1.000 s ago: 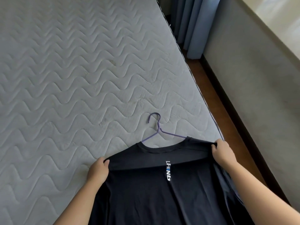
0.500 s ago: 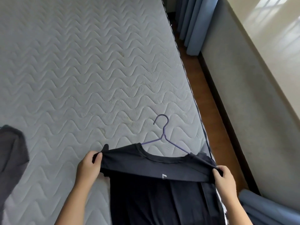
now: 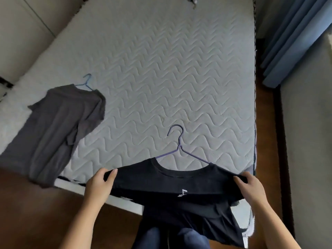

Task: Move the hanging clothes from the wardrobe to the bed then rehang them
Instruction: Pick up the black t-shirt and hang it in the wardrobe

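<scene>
A black T-shirt [image 3: 172, 184] on a purple wire hanger [image 3: 178, 141] is stretched over the near edge of the bed [image 3: 161, 69]; its lower part hangs off the mattress in front of my legs. My left hand [image 3: 99, 184] grips the shirt's left shoulder. My right hand [image 3: 249, 186] grips its right shoulder. A grey shirt [image 3: 59, 126] on a blue hanger [image 3: 86, 83] lies flat on the bed's left side, its hem over the edge.
The quilted mattress lies bare between and beyond the two shirts. Blue curtains [image 3: 294, 38] hang at the right above a strip of wooden floor [image 3: 264, 141]. A pale wall or wardrobe panel [image 3: 27, 29] stands at the far left.
The view has pulled back and up, so the bed's near edge and the grey shirt now show. Both hands have kept their hold on the black shirt's shoulders.
</scene>
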A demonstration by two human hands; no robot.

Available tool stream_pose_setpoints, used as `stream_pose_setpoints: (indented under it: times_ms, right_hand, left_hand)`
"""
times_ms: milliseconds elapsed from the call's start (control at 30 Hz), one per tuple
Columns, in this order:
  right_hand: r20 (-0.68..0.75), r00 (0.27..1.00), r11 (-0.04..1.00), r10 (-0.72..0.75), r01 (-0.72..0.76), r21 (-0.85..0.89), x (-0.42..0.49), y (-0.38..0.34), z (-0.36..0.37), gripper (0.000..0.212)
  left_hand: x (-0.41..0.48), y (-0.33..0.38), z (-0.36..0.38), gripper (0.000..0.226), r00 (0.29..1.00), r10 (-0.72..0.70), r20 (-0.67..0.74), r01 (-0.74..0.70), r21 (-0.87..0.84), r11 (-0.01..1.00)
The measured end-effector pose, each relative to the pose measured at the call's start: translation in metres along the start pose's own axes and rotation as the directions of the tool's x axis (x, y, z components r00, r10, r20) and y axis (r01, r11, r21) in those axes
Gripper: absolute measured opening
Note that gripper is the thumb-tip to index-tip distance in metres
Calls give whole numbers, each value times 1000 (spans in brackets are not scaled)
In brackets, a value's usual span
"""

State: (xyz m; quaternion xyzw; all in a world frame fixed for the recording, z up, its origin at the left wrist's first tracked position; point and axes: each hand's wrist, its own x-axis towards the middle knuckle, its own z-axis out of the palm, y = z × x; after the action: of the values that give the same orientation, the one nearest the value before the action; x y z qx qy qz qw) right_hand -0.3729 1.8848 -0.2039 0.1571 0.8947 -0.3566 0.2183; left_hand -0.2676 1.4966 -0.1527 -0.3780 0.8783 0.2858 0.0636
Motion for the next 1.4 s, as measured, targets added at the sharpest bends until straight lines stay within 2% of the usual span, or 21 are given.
stream_pose_setpoints:
  times_ms: [267,433,600,700,900,1033,1133,1233,1300,1400]
  right_hand:
    - [121,948,944,-296,309,-112,-24,-96,41,8]
    - [226,863,859,-452,489,-150,-69,-175,102,9]
    - [323,750,762,-577,637,-118,-157,-245,197,6]
    - [410,632,676,-657,735,-49,-222,-280,270,5]
    - [589,401,496,-702,868,0,-332,-335,386,6]
    - [660,279,391,-697,920,23,-377,-356,442,9]
    - [690,214,339,-691,940,48,-405,-369,484,8]
    - [703,195,332,-684,941,62,-424,-393,527,10]
    - [701,186,335,-688,939,80,-429,-415,554,18]
    - [707,208,378,-676,921,90,-430,-455,600,11]
  left_hand:
    - [-65,-107,-50,34,957,-188,-221,175,-78,981]
    - [-105,-190,-83,36,869,-369,-330,304,-233,924]
    - [-165,-294,-133,38,761,-497,-417,330,-411,850]
    - [-206,-359,-164,39,640,-620,-454,358,-538,763]
    - [-271,-451,-198,25,309,-806,-504,363,-721,590]
    - [-297,-489,-199,30,165,-878,-448,347,-807,477]
    - [-303,-511,-207,28,72,-906,-417,356,-838,414]
    - [-291,-536,-226,24,31,-914,-404,377,-842,385]
    - [-272,-559,-244,23,42,-905,-422,395,-825,403]
    - [-227,-598,-281,24,85,-889,-450,417,-795,442]
